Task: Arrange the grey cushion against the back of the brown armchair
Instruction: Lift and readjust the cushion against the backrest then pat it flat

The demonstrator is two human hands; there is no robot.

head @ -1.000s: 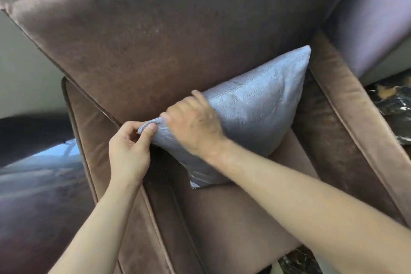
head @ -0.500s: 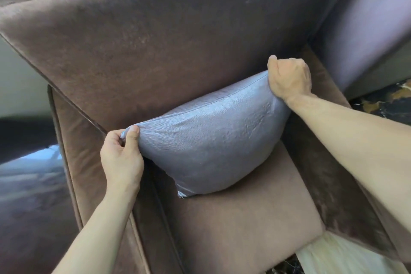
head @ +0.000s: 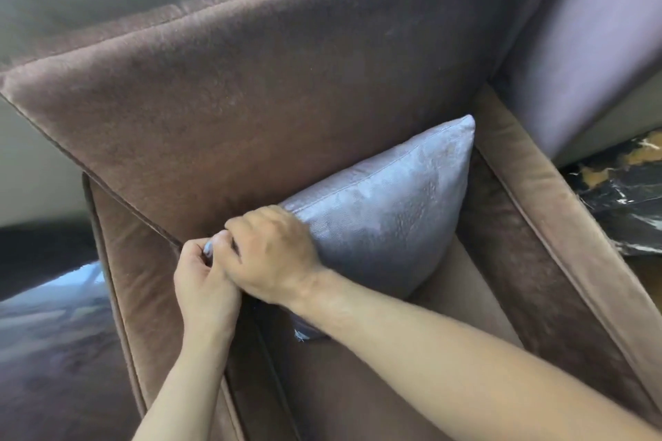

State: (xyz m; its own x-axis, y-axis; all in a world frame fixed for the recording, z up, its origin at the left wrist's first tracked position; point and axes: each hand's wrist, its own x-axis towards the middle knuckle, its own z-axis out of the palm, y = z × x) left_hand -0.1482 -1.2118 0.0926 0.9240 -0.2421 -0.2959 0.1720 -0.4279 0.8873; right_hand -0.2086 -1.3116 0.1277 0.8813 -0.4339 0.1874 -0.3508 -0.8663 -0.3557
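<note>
The grey cushion [head: 387, 222] stands on the seat of the brown armchair [head: 272, 100], leaning on the large back cushion. Its right top corner points up near the right armrest. My left hand [head: 204, 283] pinches the cushion's left top corner, of which only a grey tip shows. My right hand [head: 272, 254] is closed over the same corner and the cushion's upper left edge, touching my left hand. My right forearm crosses the seat and hides the cushion's lower left part.
The chair's left armrest [head: 121, 283] and right armrest [head: 537, 197] flank the seat. A purple-grey upholstered piece [head: 587, 39] stands at the upper right. Dark marbled floor [head: 623, 197] shows to the right, a glossy dark surface [head: 46, 340] at the lower left.
My right hand has left the cushion's right top corner and come back to the left corner beside my left hand. The right corner now stands up free and pointed.
</note>
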